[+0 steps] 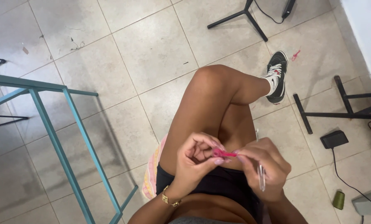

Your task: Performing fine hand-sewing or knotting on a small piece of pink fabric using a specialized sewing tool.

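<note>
Two hands meet over the lap, pinching a small pink strip (224,153) btwn them. Left hand (196,159) curls tight, thumb & fingertips nipping the strip's left end; gold bracelet (169,200) on that wrist. Right hand (264,166) nips the right end w/ fingertips, and also grips a thin clear stick (261,177) pointing down from the fist. Person sits cross-legged, black sneaker (276,76) out front on tile floor (123,54). Teal metal frame (57,137) stands at left. Green thread spool (338,200) sits on floor at right, just beside a grey pedal (367,204).
</note>
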